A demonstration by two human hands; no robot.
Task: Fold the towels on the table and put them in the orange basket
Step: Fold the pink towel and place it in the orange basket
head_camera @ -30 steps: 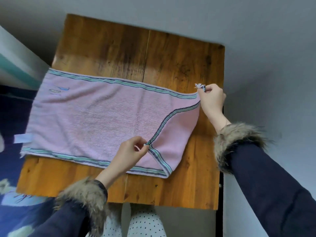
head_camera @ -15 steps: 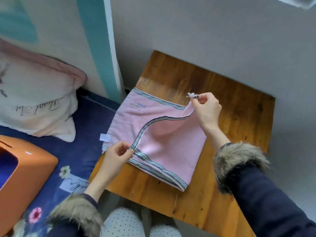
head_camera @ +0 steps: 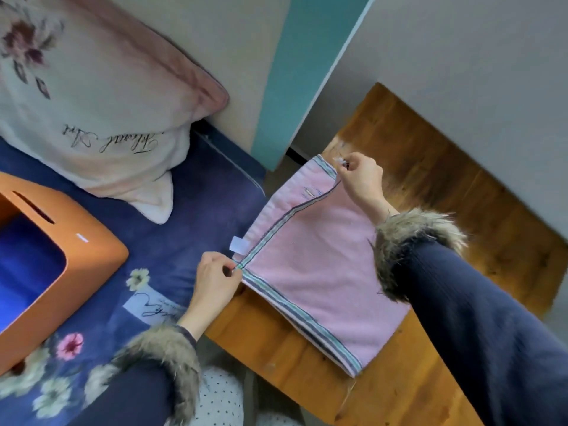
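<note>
A pink towel (head_camera: pixel 316 272) with green and grey striped borders lies folded in half on the wooden table (head_camera: pixel 461 210), its left end reaching the table's edge. My left hand (head_camera: pixel 215 281) pinches the near corner of the top layer at that left edge. My right hand (head_camera: pixel 361 179) pinches the far corner, with a small white tassel sticking out above the fingers. The top layer's striped hem runs between my two hands. The orange basket (head_camera: pixel 92 250) stands on the bed at the left, its open inside showing blue.
A dark blue flowered bedsheet (head_camera: pixel 190 210) covers the bed left of the table. A large pink and white pillow (head_camera: pixel 92 96) leans on the wall behind the basket. A teal wall strip (head_camera: pixel 301 72) and a grey wall border the table.
Both hands carried the towel's right end leftwards over the rest, laying it nearly edge on edge at the left side. The view swung left, bringing the basket and pillow into sight.
</note>
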